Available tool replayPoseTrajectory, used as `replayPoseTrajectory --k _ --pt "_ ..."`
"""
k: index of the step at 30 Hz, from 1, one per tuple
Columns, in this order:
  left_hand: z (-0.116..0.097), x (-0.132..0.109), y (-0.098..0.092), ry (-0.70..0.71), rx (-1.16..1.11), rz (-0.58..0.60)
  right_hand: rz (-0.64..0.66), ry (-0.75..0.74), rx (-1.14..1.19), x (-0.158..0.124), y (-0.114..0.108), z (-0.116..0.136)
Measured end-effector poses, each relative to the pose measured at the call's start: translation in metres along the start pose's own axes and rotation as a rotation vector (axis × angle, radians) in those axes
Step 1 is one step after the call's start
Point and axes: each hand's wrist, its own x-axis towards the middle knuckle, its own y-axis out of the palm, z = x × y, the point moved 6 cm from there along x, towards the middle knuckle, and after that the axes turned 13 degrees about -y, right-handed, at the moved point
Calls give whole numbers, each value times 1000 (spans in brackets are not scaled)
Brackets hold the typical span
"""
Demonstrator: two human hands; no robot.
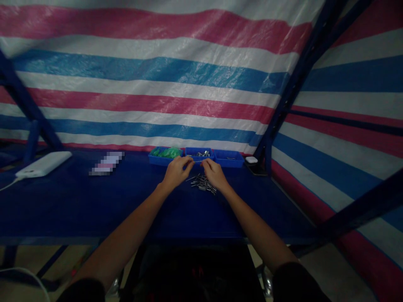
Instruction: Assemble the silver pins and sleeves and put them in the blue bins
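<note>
My left hand (179, 170) and my right hand (214, 171) are raised over the blue table, facing each other a short way apart. A thin metal rod (197, 161) spans the gap between them, its ends pinched in the fingertips of both hands. Below and beside my right hand, a loose pile of metal pins (204, 183) lies on the table. Just behind the hands stand three blue trays: the left tray (160, 160) holds green plastic, the middle tray (199, 149) small metal parts, and the right tray (228, 158) a few small pieces.
On the blue table (126, 209), a white power bank (44, 164) with a cable lies far left, near a blurred flat item (107, 163). A small white case (251, 160) rests on a dark object at the right. Striped sheeting and blue posts stand behind.
</note>
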Motion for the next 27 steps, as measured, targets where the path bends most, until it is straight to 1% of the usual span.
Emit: replayPoseTrajectory --k 2,5,8,10,11,13,14,15,17,19,21,23,25,27 --pt "3 0 3 -30 -31 23 -6 -86 -127 -1 -4 7" --pt "5 -1 8 -83 -86 67 20 -148 -246 -2 -5 13" --pt "6 -2 15 -105 -118 135 59 -203 -364 -1 -9 16" --pt "10 -1 21 -104 -107 210 30 -211 -465 3 -22 14" --pt "13 0 24 -105 -86 250 -18 -197 -531 6 -32 11" --pt "22 0 30 -112 -9 324 -164 -117 -678 11 -60 1" --pt "28 -1 32 -114 44 351 -235 -42 -755 12 -75 -8" --pt "34 -1 34 -115 103 371 -280 47 -818 11 -88 -18" --pt "44 -4 39 -113 204 400 -291 216 -894 8 -106 -39" --pt "50 -7 44 -108 253 419 -265 307 -910 4 -113 -55" --pt "53 -9 50 -98 264 432 -249 300 -878 1 -110 -60" --pt "54 -10 54 -96 272 431 -229 216 -801 1 -96 -54" --pt "53 -9 55 -114 271 419 -160 96 -692 4 -74 -43" --pt "49 -7 54 -132 220 416 -18 -18 -581 6 -45 -31"
